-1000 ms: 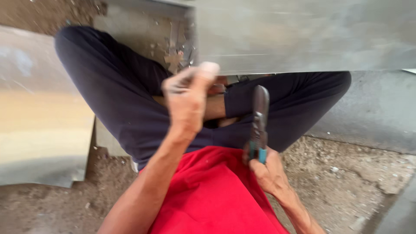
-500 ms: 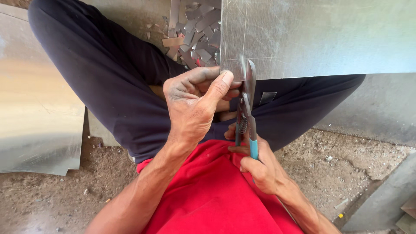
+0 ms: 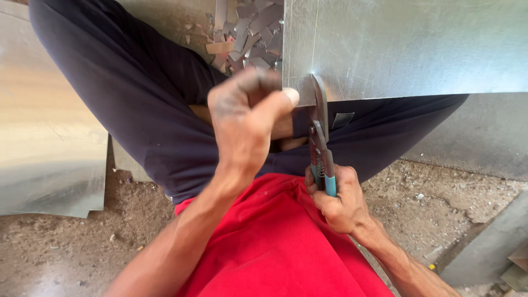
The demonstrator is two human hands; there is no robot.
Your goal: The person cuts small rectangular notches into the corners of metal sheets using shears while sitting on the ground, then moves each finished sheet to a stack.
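Metal sheet lies across the seated person's legs — left hand, grip clamped, pinches its near edge, while right hand, grip clamped on tin snips, bites that edge — offcuts behind.

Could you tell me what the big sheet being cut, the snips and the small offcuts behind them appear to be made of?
The sheet looks like thin galvanised steel: dull silver with a faint mottled sheen. The snips appear to be dark bare steel at the blades, with a blue, probably plastic-coated grip. The offcuts share the sheet's grey metallic look, so likely the same metal. The right hand holds the snips; the left hand pinches the sheet's edge.
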